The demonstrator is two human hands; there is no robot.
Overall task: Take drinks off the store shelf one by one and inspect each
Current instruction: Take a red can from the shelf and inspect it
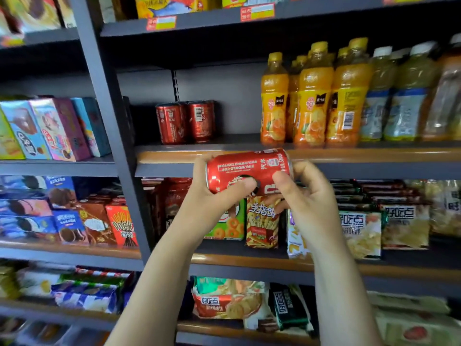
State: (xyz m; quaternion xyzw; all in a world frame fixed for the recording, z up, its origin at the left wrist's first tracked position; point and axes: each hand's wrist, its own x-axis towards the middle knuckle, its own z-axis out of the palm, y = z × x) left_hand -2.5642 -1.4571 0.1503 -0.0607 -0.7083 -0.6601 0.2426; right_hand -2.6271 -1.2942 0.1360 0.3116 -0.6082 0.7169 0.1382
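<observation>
A red drink can lies on its side in the air, just in front of the shelf's wooden front edge. My left hand grips its left end, thumb across the front. My right hand holds its right end with thumb and curled fingers. The can's printed text reads upside down. Two more red cans stand upright at the back of the same shelf. Orange juice bottles stand in rows to their right.
Pale drink bottles fill the shelf's far right. Snack bags and boxes sit on the shelf below the hands. Biscuit boxes fill the left bay, behind a dark upright post.
</observation>
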